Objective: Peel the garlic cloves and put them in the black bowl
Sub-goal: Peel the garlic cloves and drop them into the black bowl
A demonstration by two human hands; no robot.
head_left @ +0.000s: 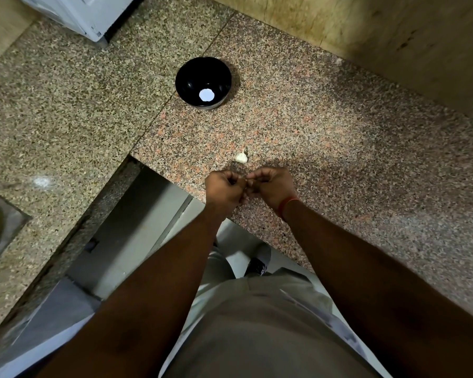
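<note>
My left hand (223,188) and my right hand (273,186) meet knuckle to knuckle over the near edge of the granite counter (339,148). Their fingers are curled and pinch a small garlic clove (245,184) between them; only a pale sliver of it shows. A white piece of garlic (241,157) lies on the counter just beyond my hands. Farther back stands the black bowl (203,82), upright, with a bright white reflection at its bottom; I see no cloves in it.
A steel sink (0,222) sits at the left edge. A white appliance (85,15) stands at the back left, and a tiled wall (366,31) closes the back right. The counter is L-shaped around where I stand.
</note>
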